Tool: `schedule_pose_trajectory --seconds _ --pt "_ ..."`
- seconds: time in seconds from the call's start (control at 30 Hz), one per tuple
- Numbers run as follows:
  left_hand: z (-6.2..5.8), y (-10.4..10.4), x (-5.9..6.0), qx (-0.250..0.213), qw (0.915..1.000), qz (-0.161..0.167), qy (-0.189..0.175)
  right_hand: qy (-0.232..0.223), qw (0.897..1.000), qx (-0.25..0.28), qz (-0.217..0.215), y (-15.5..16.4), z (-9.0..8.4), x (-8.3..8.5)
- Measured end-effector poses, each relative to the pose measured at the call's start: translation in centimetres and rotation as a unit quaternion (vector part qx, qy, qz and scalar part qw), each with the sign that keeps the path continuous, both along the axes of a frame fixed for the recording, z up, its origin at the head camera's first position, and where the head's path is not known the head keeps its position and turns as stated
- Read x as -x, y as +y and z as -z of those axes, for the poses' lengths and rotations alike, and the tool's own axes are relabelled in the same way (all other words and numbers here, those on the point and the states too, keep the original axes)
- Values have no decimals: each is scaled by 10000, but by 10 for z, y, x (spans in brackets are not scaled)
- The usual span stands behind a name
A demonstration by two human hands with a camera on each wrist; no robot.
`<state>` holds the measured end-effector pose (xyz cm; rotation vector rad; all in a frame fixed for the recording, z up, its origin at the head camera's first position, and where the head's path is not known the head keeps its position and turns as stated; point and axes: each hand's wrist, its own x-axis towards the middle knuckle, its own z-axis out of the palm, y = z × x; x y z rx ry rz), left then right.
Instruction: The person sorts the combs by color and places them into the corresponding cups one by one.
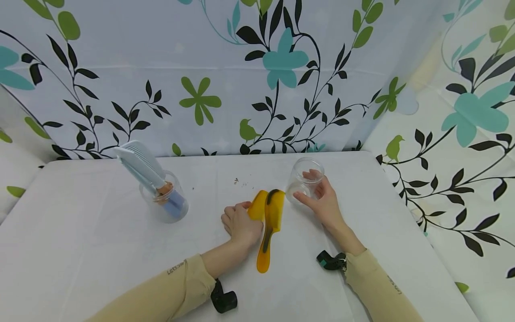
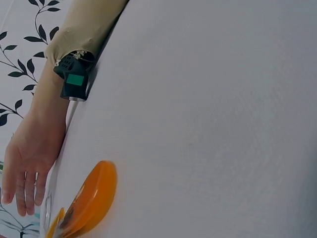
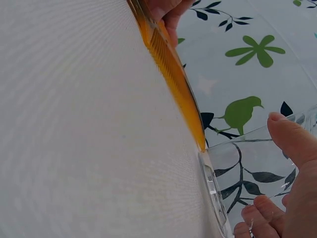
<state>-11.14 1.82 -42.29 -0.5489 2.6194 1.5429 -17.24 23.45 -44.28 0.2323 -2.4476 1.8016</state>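
My left hand (image 1: 243, 227) grips an amber-yellow comb (image 1: 257, 205), its fingers curled at the edge; much of that comb is hidden behind the hand. Right beside it lies a second amber comb (image 1: 275, 212), its handle pointing towards me and a dark streak along it. Fine teeth show on an amber comb (image 3: 176, 79) in the right wrist view. With thumb and fingers, my right hand (image 1: 322, 201) holds a clear jar (image 1: 307, 167) upright on the table, just right of the combs. In the left wrist view the right hand (image 2: 37, 148) shows beyond the comb (image 2: 96, 198).
At the left stands a clear container (image 1: 177, 214) holding pale blue combs (image 1: 141, 165) and something brown and blue. Small dark specks (image 1: 236, 180) lie on the white table (image 1: 120, 264). Patterned cloth (image 1: 161, 58) hangs behind and to the right.
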Motion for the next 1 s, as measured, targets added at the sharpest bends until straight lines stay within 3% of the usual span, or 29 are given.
schedule_pose_trajectory --seconds 0.23,0.4,0.7,0.83,1.0 --pt "-3 -10 3 262 9979 598 51 -63 10000 -55 13 -5 -19 -10" --pt "1 -21 4 -85 9966 816 90 -61 10000 -9 -21 -5 -19 -11" --pt "-6 -37 16 -1280 9895 674 -69 -2 10000 17 -34 -4 -18 -8" --pt "-6 -41 20 -1503 9870 537 -159 -16 10000 36 -32 -5 -17 -8" --pt "-4 -45 24 -1714 9840 437 -212 4 9999 154 -14 1 2 3"
